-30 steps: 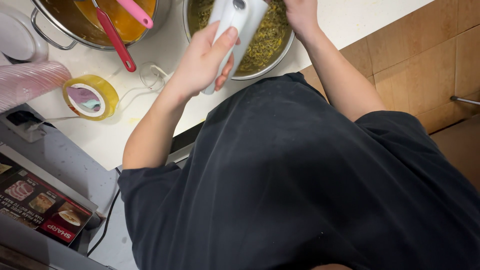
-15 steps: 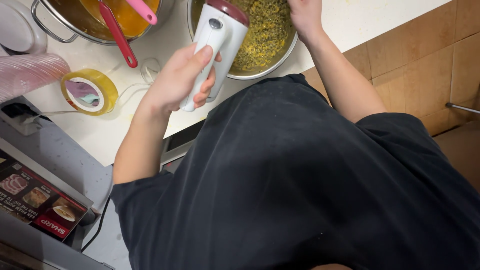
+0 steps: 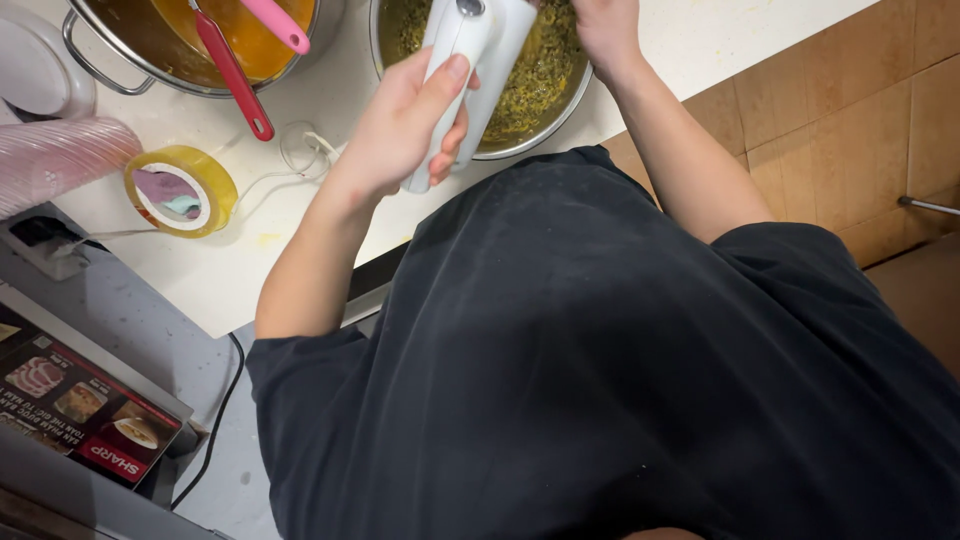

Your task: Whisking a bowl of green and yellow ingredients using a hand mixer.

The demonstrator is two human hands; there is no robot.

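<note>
My left hand (image 3: 405, 130) is wrapped around the body of a white hand blender (image 3: 478, 60), which points away from me over a metal bowl (image 3: 556, 118). The bowl holds yellow-green seedy pulp (image 3: 535, 75). The blender's working end is cut off by the top edge of the frame. My right hand (image 3: 605, 28) is at the bowl's right side, over the pulp and rim. Its fingers run out of the frame. My dark shirt fills the lower half of the view.
On the white counter (image 3: 250, 270), a steel pot (image 3: 95, 62) of orange liquid holds a red utensil (image 3: 232, 75) and a pink one (image 3: 280, 22). Nearby are a tape roll (image 3: 182, 190), stacked pink cups (image 3: 55, 160), a thin white cord (image 3: 300, 150) and a power strip (image 3: 40, 240). Brown tiled floor (image 3: 860, 130) is on the right.
Half a second ago my left hand had pulled the blender back towards me, showing its dark red collar. It has since pushed forward over the bowl again. My right hand stayed at the bowl.
</note>
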